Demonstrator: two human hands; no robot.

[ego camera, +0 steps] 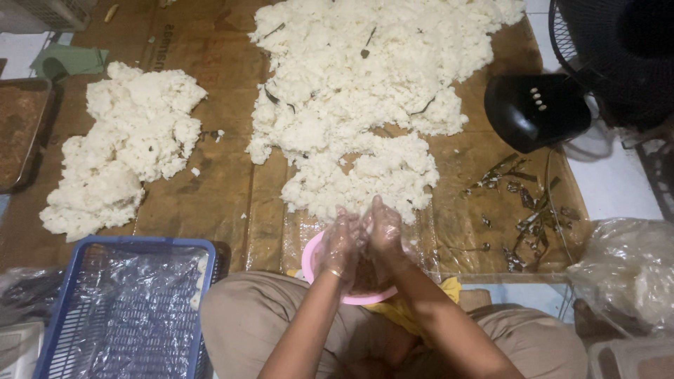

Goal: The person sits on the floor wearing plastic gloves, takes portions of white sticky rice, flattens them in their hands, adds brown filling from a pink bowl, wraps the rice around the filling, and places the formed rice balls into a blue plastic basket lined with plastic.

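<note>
Pink bowl, round and smooth, sits just under my hands, against my knees. My left hand and right hand, in thin clear plastic gloves, press together over it; whether they clasp anything I cannot tell. Just beyond my fingers lies a big lumpy mound of white sticky rice on brown cardboard. A smaller mound lies further left, a blue plastic crate lined with film beside my left arm.

Counted: two heaps of white rice, large heap and small heap; one pink bowl; one blue basket; one black fan; two gloved hands, left hand and right hand.
</note>
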